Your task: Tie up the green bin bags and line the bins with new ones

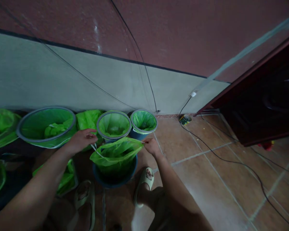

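A translucent green garbage bag [118,157] hangs with its mouth spread, its lower part inside a dark blue trash can [115,184] on the floor between my feet. My left hand [83,140] is closed at the bag's left side, on a white drawstring [96,149] that runs down to the bag's rim. On the right, my right hand [151,146] pinches the opposite edge of the bag, pulling the mouth taut. The bag's rim stands above the can and is not folded over it.
Along the wall stand lined trash cans: a wide one [47,125], a grey-rimmed one [114,123] and a smaller blue one [144,120]. More green bags lie at left. A tin can [185,119] and black cable [216,156] lie on the tiles, near a dark door [262,102].
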The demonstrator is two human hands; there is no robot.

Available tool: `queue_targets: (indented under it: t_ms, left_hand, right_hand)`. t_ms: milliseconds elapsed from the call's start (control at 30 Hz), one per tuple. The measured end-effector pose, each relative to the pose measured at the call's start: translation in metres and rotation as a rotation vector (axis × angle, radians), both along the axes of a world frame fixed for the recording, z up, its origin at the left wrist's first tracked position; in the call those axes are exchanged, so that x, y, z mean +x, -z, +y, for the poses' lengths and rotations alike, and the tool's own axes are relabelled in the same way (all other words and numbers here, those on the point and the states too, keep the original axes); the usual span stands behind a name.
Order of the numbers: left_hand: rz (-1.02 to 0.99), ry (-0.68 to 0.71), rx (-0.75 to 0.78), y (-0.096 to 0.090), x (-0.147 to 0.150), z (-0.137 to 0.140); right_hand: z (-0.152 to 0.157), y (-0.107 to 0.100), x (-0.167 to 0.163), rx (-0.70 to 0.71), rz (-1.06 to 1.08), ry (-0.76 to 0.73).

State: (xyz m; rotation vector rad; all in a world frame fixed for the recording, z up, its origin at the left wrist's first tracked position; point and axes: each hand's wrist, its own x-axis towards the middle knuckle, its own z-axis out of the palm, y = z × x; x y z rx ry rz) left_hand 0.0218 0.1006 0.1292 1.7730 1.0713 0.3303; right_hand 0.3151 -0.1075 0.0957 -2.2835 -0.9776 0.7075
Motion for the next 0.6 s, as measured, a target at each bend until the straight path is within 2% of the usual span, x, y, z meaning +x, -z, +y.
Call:
queue_targets:
  t_ms: [100,200,300,367,433,500,600]
  left_hand:
    - [-0.187,-0.033,-0.080,-0.013,0.006,-0.005]
    - [-0.391,-0.068,-0.149,-0.028,0.013,-0.012]
    - [-0.640,-0.070,-0.174,-0.049,0.023,-0.024]
    - [-0.783,-0.008,-0.175,-0.065,0.032,-0.037]
    - [-0.847,0.057,-0.150,-0.075,0.044,-0.048]
    - [-0.848,0.084,-0.118,-0.076,0.055,-0.055]
    - [-0.779,0.077,-0.097,-0.063,0.068,-0.058]
  right_hand:
    - [0.005,-0.001,-0.006,0.107,0.342,0.169]
    - [0.009,-0.019,-0.015,0.250,0.658,0.286]
    - [0.012,-0.055,-0.030,0.476,0.878,0.184]
    - [0.014,-0.081,-0.044,0.671,0.908,0.050]
    - [0.019,-0.098,-0.057,0.761,0.967,-0.089]
    - [0.026,-0.102,-0.068,0.773,1.039,-0.127]
    - [0.038,-0.089,-0.080,0.751,1.062,-0.011]
